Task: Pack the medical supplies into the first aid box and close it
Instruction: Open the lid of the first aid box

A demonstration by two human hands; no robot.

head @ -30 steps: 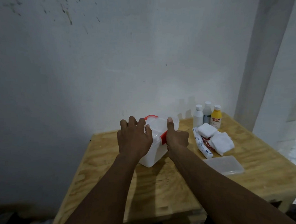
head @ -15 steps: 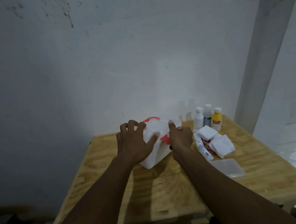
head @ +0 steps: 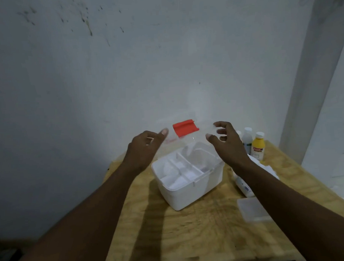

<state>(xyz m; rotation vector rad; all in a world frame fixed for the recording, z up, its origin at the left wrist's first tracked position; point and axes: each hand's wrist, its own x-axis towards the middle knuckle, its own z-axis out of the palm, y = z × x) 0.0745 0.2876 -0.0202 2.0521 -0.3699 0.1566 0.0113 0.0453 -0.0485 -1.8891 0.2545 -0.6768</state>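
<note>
Hands are gripping the clear lid point(head: 185, 129) at its two ends, left hand point(head: 144, 150) and right hand point(head: 227, 143) apart, holding it raised above the open white box point(head: 191, 192), which is sitting on the wooden table point(head: 190, 237) near the bottles point(head: 257, 147).

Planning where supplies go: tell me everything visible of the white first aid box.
The white plastic first aid box stands upright and open on the wooden table, turned at an angle. Inside, a white divided tray shows several compartments; what they hold is unclear. Its clear plastic lid with a red clasp is held above the back rim, gripped by the left hand and right hand.
</note>
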